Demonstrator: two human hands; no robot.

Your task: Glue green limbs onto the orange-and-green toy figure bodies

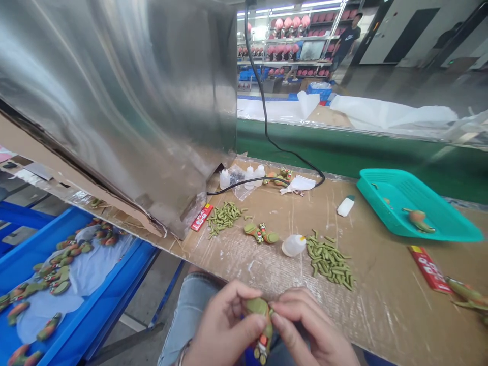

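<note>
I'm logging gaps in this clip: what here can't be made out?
Head view:
- The green toy figure: mostly covered by the left hand and right hand.
- The red packet: print too small to read.
- The toy at the right edge: cut off by the frame.
- Whatever lies behind the metal panel: hidden by it.

housing (125,101): brushed metal, shiny | bench top (381,284): cardboard, matt, glossy tape strips | basket (450,231): teal plastic, smooth | crate (114,300): blue plastic, glossy
</note>
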